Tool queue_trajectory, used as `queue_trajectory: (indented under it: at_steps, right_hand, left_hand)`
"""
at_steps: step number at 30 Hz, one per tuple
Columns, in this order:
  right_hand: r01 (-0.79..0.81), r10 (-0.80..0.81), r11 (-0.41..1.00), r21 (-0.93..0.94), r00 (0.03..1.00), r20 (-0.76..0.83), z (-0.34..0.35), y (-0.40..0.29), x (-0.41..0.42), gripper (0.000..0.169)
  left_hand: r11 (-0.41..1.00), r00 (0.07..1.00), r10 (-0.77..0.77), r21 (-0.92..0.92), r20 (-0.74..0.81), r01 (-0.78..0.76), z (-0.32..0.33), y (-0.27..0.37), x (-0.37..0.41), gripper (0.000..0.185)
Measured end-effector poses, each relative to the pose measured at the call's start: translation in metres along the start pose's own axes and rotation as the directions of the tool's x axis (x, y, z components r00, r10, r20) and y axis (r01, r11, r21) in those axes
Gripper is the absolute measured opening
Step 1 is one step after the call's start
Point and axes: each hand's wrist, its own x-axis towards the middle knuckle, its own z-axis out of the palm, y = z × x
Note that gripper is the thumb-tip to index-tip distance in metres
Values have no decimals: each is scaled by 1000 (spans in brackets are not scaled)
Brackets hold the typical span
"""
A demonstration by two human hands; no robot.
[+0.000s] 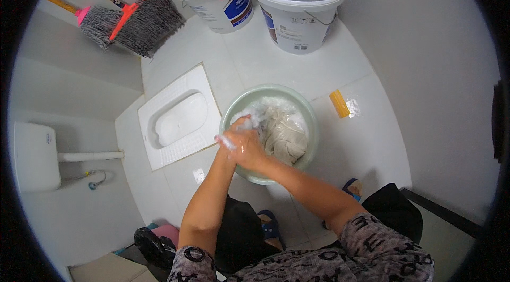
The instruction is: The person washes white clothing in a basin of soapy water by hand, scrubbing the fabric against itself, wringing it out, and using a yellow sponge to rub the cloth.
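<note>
Both hands meet over the left side of a pale green basin [312,122] on the floor. My right hand [250,147] lies across my left hand [236,130], with white suds on the fingers. Blurring, foam and overlap hide what, if anything, is between the fingers. Beside the hands, a wet beige cloth [287,140] lies bunched in the basin. White foam [275,102] rings the far side of the cloth.
A yellow block or packet [339,104] lies on the floor at right. Left of the basin is a squat toilet [181,120]. Two white plastic buckets, a left one [211,13] and a right one [301,31], stand at the back. Mops [147,23] lean in the far-left corner.
</note>
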Motion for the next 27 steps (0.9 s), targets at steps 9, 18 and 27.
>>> queue_trajectory:
  at_steps: [9, 18, 27]
  right_hand:
    - [-150, 188, 978, 142, 931, -313, 25, -3, -4, 24]
    - [-439, 422, 894, -86, 891, -167, -36, 117, 16, 43]
    - [-817, 808, 462, 346, 549, 217, -97, 134, -8, 58]
  left_hand:
    - [797, 956, -136, -545, 259, 261, -73, -27, 37, 28]
    - [982, 994, -106, -160, -3, 105, 35, 10, 0, 27]
    - [961, 994, -12, 277, 110, -19, 43, 34, -23, 52]
